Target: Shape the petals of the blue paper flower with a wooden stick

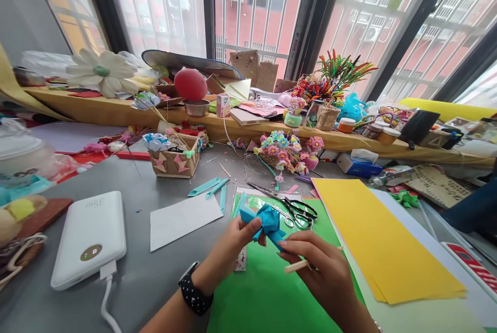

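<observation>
My left hand pinches a blue folded-paper flower between thumb and fingers, above a green sheet. My right hand grips a thin wooden stick among its fingers. Its thumb and forefinger tips also touch a blue strip at the flower's lower right. Just behind the flower lie black-handled scissors and a smaller silver-ringed pair, partly overlapping. Folded blue paper strips rest to the left, by a white paper rectangle.
A white power bank with a cable lies at left. Yellow paper sheets cover the right side. Behind stand a cardboard basket and a bunch of crafted flowers. A cluttered ledge runs below the windows.
</observation>
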A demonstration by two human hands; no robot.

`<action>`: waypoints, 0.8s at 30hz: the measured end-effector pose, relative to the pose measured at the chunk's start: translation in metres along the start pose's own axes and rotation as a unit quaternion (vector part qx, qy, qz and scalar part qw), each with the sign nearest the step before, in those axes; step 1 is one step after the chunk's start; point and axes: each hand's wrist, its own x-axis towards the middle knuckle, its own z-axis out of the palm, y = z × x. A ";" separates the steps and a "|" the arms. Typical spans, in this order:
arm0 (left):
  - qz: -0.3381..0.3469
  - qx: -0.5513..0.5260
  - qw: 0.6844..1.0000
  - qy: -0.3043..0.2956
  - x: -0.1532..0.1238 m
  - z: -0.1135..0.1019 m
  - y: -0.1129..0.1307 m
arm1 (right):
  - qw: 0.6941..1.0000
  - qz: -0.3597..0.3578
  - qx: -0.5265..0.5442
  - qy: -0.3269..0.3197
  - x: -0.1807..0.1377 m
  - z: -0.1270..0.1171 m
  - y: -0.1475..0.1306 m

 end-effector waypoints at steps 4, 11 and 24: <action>0.001 -0.014 1.000 0.009 -0.001 0.003 0.006 | 1.000 -0.007 -0.001 -0.002 0.000 0.001 -0.001; -0.033 -0.016 0.998 0.051 0.000 0.005 0.007 | 0.999 -0.031 -0.022 -0.024 -0.005 0.005 0.003; 0.245 0.298 0.898 0.213 -0.013 0.007 0.018 | 0.994 0.021 -0.069 0.080 -0.012 0.001 0.002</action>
